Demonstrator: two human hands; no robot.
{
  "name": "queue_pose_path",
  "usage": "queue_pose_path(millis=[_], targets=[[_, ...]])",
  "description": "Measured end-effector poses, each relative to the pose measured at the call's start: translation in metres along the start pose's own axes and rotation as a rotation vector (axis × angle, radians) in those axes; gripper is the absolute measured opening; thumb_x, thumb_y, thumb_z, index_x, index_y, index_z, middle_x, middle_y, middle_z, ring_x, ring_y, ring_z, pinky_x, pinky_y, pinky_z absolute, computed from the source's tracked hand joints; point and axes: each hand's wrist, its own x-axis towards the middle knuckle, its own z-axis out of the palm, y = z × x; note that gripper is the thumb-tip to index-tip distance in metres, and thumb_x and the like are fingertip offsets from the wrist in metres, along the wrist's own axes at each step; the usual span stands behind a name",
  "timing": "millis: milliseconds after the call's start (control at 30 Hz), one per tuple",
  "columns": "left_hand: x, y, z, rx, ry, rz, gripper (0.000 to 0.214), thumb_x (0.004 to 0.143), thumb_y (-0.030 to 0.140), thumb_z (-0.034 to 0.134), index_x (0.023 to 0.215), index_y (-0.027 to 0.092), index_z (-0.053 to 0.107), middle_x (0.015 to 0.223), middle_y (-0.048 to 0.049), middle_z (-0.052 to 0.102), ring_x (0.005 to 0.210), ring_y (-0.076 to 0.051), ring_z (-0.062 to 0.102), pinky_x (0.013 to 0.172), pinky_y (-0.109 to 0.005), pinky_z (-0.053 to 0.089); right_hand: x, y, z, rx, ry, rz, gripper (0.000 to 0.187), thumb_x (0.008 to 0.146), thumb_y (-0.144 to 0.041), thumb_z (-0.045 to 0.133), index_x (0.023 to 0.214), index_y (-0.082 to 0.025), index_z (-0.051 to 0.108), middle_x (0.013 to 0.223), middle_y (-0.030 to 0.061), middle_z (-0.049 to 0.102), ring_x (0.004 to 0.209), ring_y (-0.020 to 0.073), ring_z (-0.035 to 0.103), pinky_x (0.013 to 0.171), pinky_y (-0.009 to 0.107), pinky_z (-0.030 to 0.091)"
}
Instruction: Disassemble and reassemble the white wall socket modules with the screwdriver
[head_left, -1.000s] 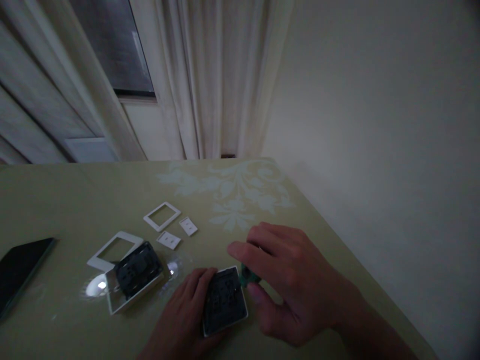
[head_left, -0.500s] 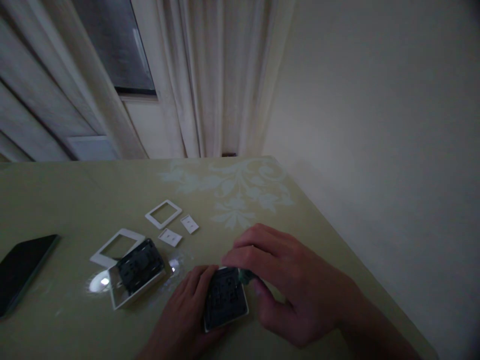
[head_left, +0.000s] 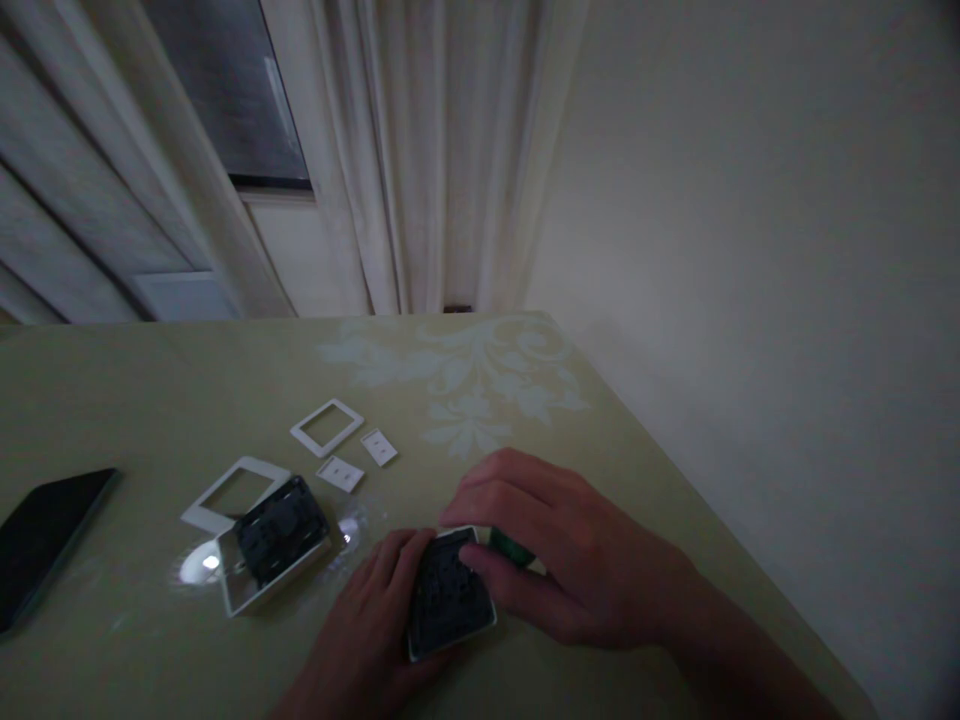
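Observation:
My left hand (head_left: 371, 610) is wrapped round the left side of a small white box with a dark switch-like module (head_left: 450, 600) inside. It holds the box at the front of the table, module side up. Over the box's right edge, my right hand (head_left: 577, 555) is curled round a small object with a green part (head_left: 511, 547); most of it is hidden by the fingers, so its kind is unclear. The right thumb reaches over the dark module's upper right part. To the left, a second white box (head_left: 277, 597) stands with another dark module (head_left: 281, 530) tilted in it.
Behind the second box lies a white frame (head_left: 199, 517). A smaller white frame (head_left: 300, 434) and two small white plates (head_left: 341, 475) lie farther back. A dark phone (head_left: 49, 540) is at the left. The table (head_left: 187, 390) meets a wall (head_left: 750, 300) on the right.
My right thumb has moved up and left onto the module, and the fingers have turned round the green object, which now lies farther right. My left hand and the box stay put.

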Motion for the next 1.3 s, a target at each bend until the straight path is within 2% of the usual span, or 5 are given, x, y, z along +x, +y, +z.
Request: queue_pose_path(millis=[267,400,600,800,1300], targets=[[0.000,0.001,-0.001,-0.008,-0.018,-0.016,0.093,0.077,0.038,0.093,0.152,0.030,0.039,0.138,-0.0135,0.067,0.120,-0.038,0.073,0.098,-0.054,0.066,-0.001,0.004,0.004,-0.139,0.089,0.071,0.024,0.106,-0.034,0.067,0.123,-0.017,0.063,0.108,0.0066,0.071,0.096,0.0186,0.066,0.083,0.030,0.053],[-0.001,-0.001,0.001,0.009,0.005,0.005,0.093,0.078,0.043,0.092,0.154,0.029,0.039,0.139,-0.0142,0.067,0.120,-0.039,0.072,0.097,-0.055,0.066,0.000,0.004,0.003,-0.066,0.066,0.036,0.024,0.103,-0.024,0.066,0.126,-0.017,0.062,0.108,0.0076,0.070,0.101,0.0202,0.065,0.089,0.032,0.055],[-0.002,-0.003,0.002,0.011,-0.008,-0.001,0.096,0.078,0.043,0.093,0.155,0.029,0.037,0.141,-0.0147,0.067,0.121,-0.039,0.072,0.098,-0.055,0.066,-0.001,0.003,0.002,0.022,0.037,0.040,0.048,0.092,-0.008,0.056,0.140,-0.010,0.057,0.118,0.0109,0.070,0.107,0.0198,0.064,0.098,0.032,0.054],[-0.001,-0.002,0.001,-0.019,0.011,-0.001,0.094,0.075,0.038,0.093,0.153,0.030,0.042,0.139,-0.0128,0.068,0.120,-0.038,0.073,0.096,-0.050,0.067,0.003,0.007,-0.001,-0.028,0.046,0.003,0.024,0.107,-0.029,0.066,0.123,-0.013,0.072,0.113,0.0087,0.072,0.106,0.0186,0.065,0.095,0.030,0.052],[0.003,0.005,-0.003,-0.002,0.022,0.023,0.094,0.074,0.035,0.093,0.151,0.030,0.038,0.124,-0.0121,0.071,0.106,-0.037,0.076,0.086,-0.053,0.068,0.009,0.011,0.020,0.012,0.232,-0.128,0.023,0.106,-0.018,0.067,0.128,-0.012,0.065,0.112,0.0096,0.078,0.104,0.0179,0.070,0.095,0.031,0.057]])
